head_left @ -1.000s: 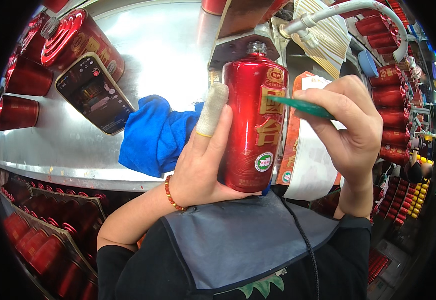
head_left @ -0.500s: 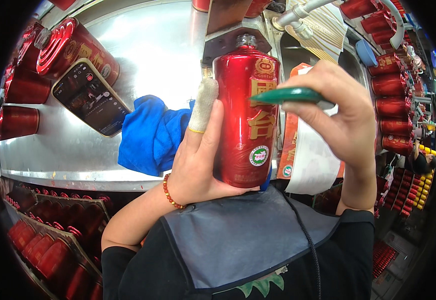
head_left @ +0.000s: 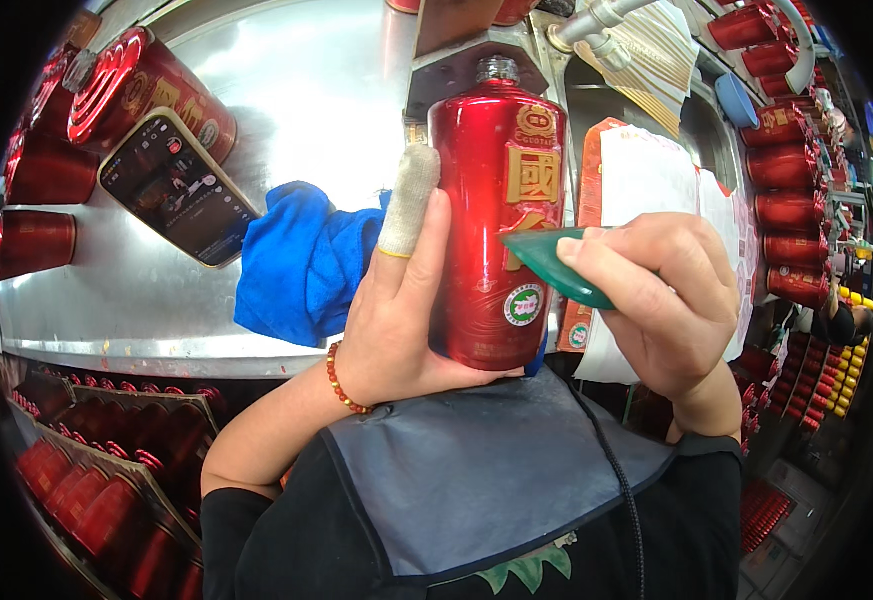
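Note:
A glossy red bottle (head_left: 471,230) with raised gold characters, a round green-and-white sticker and an uncapped clear glass neck lies in front of me, neck pointing away. My left hand (head_left: 396,310) grips it by the left side and base; a pale cloth finger cot (head_left: 412,200) covers one finger. Between the thumb and fingers of my right hand (head_left: 666,295) is a flat, pointed green scraper (head_left: 566,265). Its tip is over the lower gold character, partly hiding it; whether it touches cannot be told. Left of the bottle lies a crumpled blue cloth (head_left: 306,265).
A phone (head_left: 178,188) with a lit screen leans against another red bottle (head_left: 151,100) on the metal table (head_left: 136,310). White backing sheets (head_left: 646,175) lie to the right, beside a sink with a pipe (head_left: 596,25). Crates of red bottles (head_left: 106,510) stand at lower left.
My right hand has moved down toward me with the green scraper, from the upper gold character to the lower one. The upper character now shows fully. My left hand stays on the bottle.

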`<state>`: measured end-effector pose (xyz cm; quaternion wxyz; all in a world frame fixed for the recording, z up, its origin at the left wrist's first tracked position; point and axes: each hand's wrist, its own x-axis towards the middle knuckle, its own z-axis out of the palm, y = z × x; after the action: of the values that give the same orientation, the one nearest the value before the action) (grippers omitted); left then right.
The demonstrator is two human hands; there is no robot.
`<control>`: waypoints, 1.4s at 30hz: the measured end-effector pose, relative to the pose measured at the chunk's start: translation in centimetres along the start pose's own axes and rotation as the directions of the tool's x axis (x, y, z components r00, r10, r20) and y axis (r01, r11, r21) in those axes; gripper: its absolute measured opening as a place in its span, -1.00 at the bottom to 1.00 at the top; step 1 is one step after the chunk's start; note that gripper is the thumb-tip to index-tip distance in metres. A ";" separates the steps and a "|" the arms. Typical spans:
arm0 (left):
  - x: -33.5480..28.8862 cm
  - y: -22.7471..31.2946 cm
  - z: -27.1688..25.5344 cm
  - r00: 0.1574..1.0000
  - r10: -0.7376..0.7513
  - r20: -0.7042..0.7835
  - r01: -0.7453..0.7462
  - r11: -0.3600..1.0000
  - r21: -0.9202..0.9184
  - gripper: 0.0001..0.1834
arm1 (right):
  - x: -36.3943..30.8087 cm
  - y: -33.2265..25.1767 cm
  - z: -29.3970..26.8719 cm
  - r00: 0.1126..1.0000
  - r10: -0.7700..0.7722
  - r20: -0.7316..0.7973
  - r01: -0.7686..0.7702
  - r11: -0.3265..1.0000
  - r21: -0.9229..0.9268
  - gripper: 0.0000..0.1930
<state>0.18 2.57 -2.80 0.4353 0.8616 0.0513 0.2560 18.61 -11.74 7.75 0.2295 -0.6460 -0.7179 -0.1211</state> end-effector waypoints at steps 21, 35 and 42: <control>-0.4 -0.1 -0.3 0.995 -0.067 0.076 0.068 0.998 0.002 0.73 | -1.3 -1.0 1.1 0.989 0.103 -0.108 -0.086 0.985 0.148 -0.65; -0.4 0.5 -0.9 0.987 0.155 -0.036 -0.135 0.936 0.326 0.29 | -1.3 0.9 0.8 0.974 0.130 -0.188 -0.116 0.990 0.085 -0.61; 2.6 2.1 -2.7 0.931 0.307 0.198 -0.364 0.730 0.579 -0.27 | -2.7 -0.1 -0.3 0.936 0.295 -0.191 -0.271 0.952 0.142 -0.61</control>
<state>0.87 4.04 1.20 0.0846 0.9603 -0.0455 0.2618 18.75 -14.27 6.68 0.3555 -0.7120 -0.5949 -0.1133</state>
